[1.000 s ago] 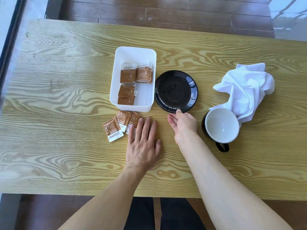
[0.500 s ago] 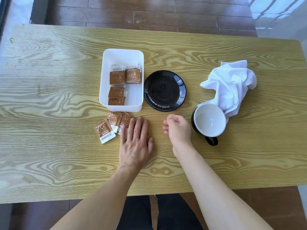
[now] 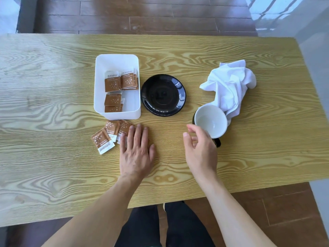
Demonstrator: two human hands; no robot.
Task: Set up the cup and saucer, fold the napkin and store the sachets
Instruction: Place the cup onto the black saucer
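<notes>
A black saucer [image 3: 163,95] lies empty at the table's middle. To its right stands a cup [image 3: 211,121], black outside and white inside, its handle pointing toward me. My right hand [image 3: 200,148] hovers just left of the cup with loosely spread fingers, holding nothing. A crumpled white napkin [image 3: 229,86] lies behind the cup. A white box [image 3: 116,63] left of the saucer holds several brown sachets. More brown sachets [image 3: 106,136] lie loose in front of the box. My left hand [image 3: 136,151] rests flat on the table, its fingertips on the nearest loose sachets.
The wooden table [image 3: 53,104] spans the view, with bare wood at the left and along the near edge. Dark floor tiles [image 3: 142,15] show beyond the far edge. My legs [image 3: 163,227] are under the near edge.
My right hand has drawn back from the saucer's rim and shifted right, beside the cup, with its fingers opening. The left hand has stayed flat on the table.
</notes>
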